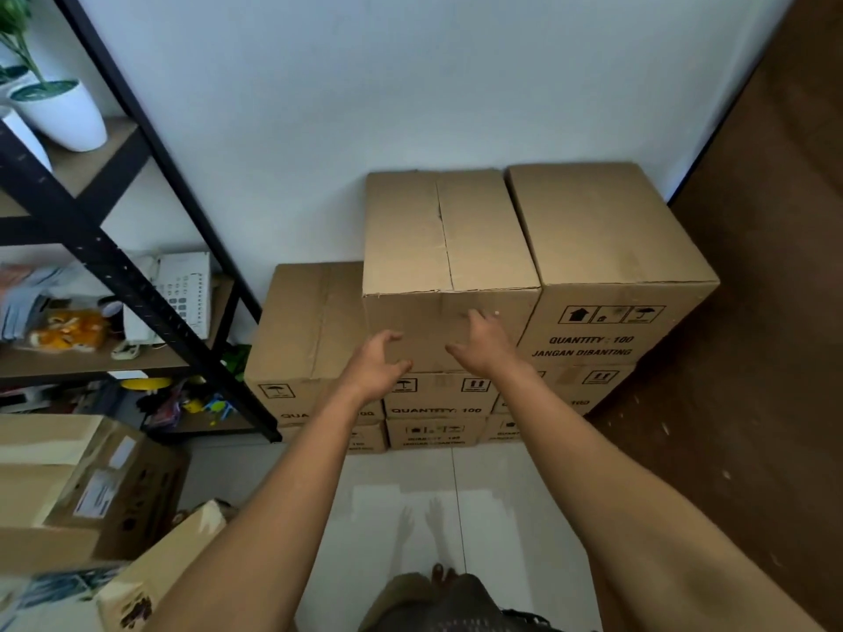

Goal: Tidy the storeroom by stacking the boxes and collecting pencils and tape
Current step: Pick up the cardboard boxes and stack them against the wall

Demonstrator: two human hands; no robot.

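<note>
Two bare hands reached forward at the centre of the frame toward a stack of cardboard boxes against a pale wall. Both the left hand (381, 363) and the right hand (481, 342) had their fingers loosely spread and held nothing; they sat at the front face of the top middle box (449, 262), though whether they touched it was hard to tell. That box topped the middle column, level with the top right box (606, 248). The left column (305, 330) stood one box lower.

Stacking looked well under way, yet more cartons (77, 485) still lay loose at the lower left of the frame. Pencils could not be made out, and a yellow ring (146, 384) on the lower shelf might have been tape, so collecting seemed still to do.

A black metal shelf unit (114, 262) filled the left of the frame, carrying a white plant pot (61, 114) and a white telephone (178, 294). The floor (410, 508) was glossy pale tile, and brown panelling (775, 266) ran down the right.
</note>
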